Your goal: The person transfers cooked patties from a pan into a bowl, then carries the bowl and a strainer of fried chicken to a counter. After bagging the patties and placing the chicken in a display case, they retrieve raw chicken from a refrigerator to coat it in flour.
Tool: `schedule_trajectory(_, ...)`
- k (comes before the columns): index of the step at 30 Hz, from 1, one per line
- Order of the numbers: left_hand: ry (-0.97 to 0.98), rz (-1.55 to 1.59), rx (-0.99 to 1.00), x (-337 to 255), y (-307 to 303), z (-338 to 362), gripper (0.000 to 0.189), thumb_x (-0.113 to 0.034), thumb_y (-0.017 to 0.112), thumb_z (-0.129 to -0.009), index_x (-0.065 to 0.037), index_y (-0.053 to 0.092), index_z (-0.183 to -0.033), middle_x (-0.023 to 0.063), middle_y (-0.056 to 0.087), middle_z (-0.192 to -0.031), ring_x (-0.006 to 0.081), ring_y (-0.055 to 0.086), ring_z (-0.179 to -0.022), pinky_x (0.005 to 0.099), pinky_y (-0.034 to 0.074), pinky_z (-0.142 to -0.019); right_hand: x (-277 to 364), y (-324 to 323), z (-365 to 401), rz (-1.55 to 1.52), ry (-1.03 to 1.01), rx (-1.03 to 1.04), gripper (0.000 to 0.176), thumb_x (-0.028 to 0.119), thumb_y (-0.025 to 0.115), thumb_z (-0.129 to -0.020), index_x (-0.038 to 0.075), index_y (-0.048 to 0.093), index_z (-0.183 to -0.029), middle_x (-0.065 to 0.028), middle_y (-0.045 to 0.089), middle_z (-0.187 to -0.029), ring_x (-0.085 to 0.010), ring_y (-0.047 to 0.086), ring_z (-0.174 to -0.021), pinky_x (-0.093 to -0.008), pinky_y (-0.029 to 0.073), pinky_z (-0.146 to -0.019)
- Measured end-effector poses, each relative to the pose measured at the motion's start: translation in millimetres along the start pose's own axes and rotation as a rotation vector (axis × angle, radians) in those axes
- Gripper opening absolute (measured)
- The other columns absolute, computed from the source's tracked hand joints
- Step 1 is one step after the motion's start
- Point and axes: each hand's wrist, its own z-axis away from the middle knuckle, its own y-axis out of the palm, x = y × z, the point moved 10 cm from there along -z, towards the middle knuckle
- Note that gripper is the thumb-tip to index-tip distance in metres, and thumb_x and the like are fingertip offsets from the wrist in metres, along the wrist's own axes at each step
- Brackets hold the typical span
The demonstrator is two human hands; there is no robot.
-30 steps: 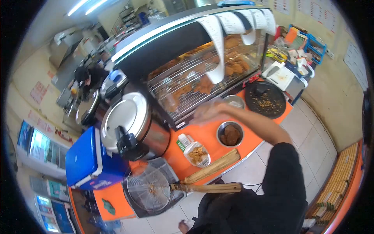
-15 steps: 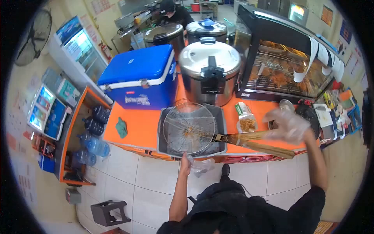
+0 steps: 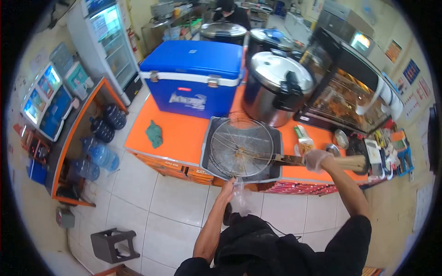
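A round wire-mesh skimmer [image 3: 241,149] lies over a grey plastic tub [image 3: 208,162] on the orange counter. Its wooden handle [image 3: 352,163] reaches out to the right, and my right hand [image 3: 318,161], in a clear plastic glove, is closed around it. At the tub's near rim, just below the skimmer's hoop, my left hand [image 3: 225,189] has its fingers closed. Loose clear plastic [image 3: 241,198] hangs beside that hand. Behind my right hand sits an opened packet [image 3: 304,140] with golden-brown crumbs at its mouth.
A blue cooler box [image 3: 191,80] and a steel cooker [image 3: 276,85] stand behind the tub. To the right is a glass food warmer [image 3: 343,92]. A green cloth [image 3: 154,134] lies on the left. A person [image 3: 232,16] is at the back; a stool [image 3: 115,244] stands on the floor.
My right hand has moved down and left from above the handle and closed around it. The handle's two splayed pieces are now together. My view has turned; the left hand stays at the rim.
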Motion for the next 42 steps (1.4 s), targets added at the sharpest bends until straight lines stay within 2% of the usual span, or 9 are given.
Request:
schedule_trajectory(4, -0.067, 0.151, -0.063, -8, -86, 52, 0.032, -0.017, 0.05, -0.096, 0.011, 0.058, -0.107, 0.0171, 0.066, -0.098, 0.0261, 0.068, -0.084, 0.039, 0.06, -0.075, 91, -62, 23, 0.032, -0.028, -0.031, 0.028, 0.014, 0.054, -0.08, -0.004, 0.068, -0.097, -0.0232, 0.071, -0.089, -0.0367, 0.072, -0.083, -0.0458, 0.056, -0.071)
schedule_trajectory(13, 0.104, 0.1, -0.624, -204, -272, 290, 0.03, -0.015, 0.055, -0.091, 0.012, 0.062, -0.103, 0.0159, 0.069, -0.093, 0.0245, 0.069, -0.083, 0.0367, 0.058, -0.076, 377, -231, -39, 0.117, -0.502, -0.109, 0.025, 0.014, 0.054, -0.078, 0.004, 0.067, -0.097, -0.0185, 0.071, -0.089, -0.0341, 0.071, -0.086, -0.0438, 0.055, -0.077)
schedule_trajectory(20, 0.278, 0.274, -0.965, -329, -438, 346, 0.033, -0.014, 0.061, -0.085, 0.01, 0.061, -0.107, 0.0113, 0.065, -0.088, 0.0221, 0.064, -0.07, 0.0345, 0.052, -0.062, 623, -367, -134, 0.165, -0.628, 0.029, 0.024, 0.01, 0.053, -0.077, 0.004, 0.067, -0.094, -0.0151, 0.071, -0.08, -0.0292, 0.071, -0.081, -0.043, 0.054, -0.069)
schedule_trajectory(22, 0.358, 0.258, -0.994, -376, -496, 346, 0.034, -0.019, 0.061, -0.085, 0.011, 0.065, -0.099, 0.0162, 0.069, -0.09, 0.0262, 0.07, -0.079, 0.0382, 0.056, -0.072, 682, -400, -160, 0.167, -0.632, 0.089, 0.021, 0.009, 0.053, -0.077, 0.004, 0.068, -0.092, -0.0145, 0.07, -0.079, -0.03, 0.071, -0.081, -0.0439, 0.054, -0.068)
schedule_trajectory(24, 0.243, 0.047, -1.002, -374, -609, 321, 0.052, -0.04, 0.048, -0.102, -0.002, 0.052, -0.138, 0.0171, 0.06, -0.127, 0.0293, 0.057, -0.113, 0.0433, 0.047, -0.094, 729, -432, -184, 0.125, -0.608, 0.129, 0.019, 0.009, 0.054, -0.078, 0.004, 0.068, -0.09, -0.0143, 0.071, -0.08, -0.0309, 0.071, -0.082, -0.0448, 0.054, -0.068)
schedule_trajectory(30, 0.059, -0.261, -0.952, -576, -730, 270, 0.049, -0.041, 0.041, -0.104, -0.001, 0.066, -0.115, 0.0102, 0.066, -0.089, 0.0208, 0.058, -0.074, 0.0399, 0.049, -0.065, 793, -523, -255, -0.166, -0.406, 0.292, 0.022, 0.0, 0.061, -0.075, 0.004, 0.07, -0.095, -0.015, 0.069, -0.096, -0.0332, 0.07, -0.089, -0.0486, 0.055, -0.063)
schedule_trajectory(31, 0.156, -0.341, -0.864, -615, -737, 240, 0.048, -0.041, 0.041, -0.104, -0.002, 0.067, -0.11, 0.0056, 0.061, -0.071, 0.0151, 0.049, -0.056, 0.035, 0.041, -0.05, 804, -541, -276, -0.15, -0.47, 0.16, 0.022, 0.0, 0.062, -0.074, 0.003, 0.071, -0.094, -0.0147, 0.07, -0.093, -0.033, 0.071, -0.084, -0.0469, 0.055, -0.06)
schedule_trajectory(34, 0.147, -0.286, -0.812, -706, -750, 169, 0.045, -0.041, 0.043, -0.103, -0.003, 0.067, -0.107, 0.002, 0.053, -0.059, 0.0122, 0.04, -0.046, 0.0325, 0.034, -0.043, 813, -581, -338, -0.178, -0.364, 0.229, 0.022, 0.003, 0.064, -0.074, 0.003, 0.071, -0.096, -0.0145, 0.071, -0.09, -0.0326, 0.071, -0.082, -0.0462, 0.055, -0.06)
schedule_trajectory(42, 0.082, -0.37, -0.693, -973, -777, -18, 0.036, -0.032, 0.052, -0.096, -0.001, 0.065, -0.108, 0.0064, 0.058, -0.071, 0.0175, 0.051, -0.056, 0.034, 0.044, -0.052, 845, -709, -572, -0.13, -0.448, 0.152, 0.031, 0.015, 0.062, -0.081, 0.01, 0.073, -0.109, -0.0127, 0.072, -0.11, -0.032, 0.07, -0.103, -0.0459, 0.057, -0.082)
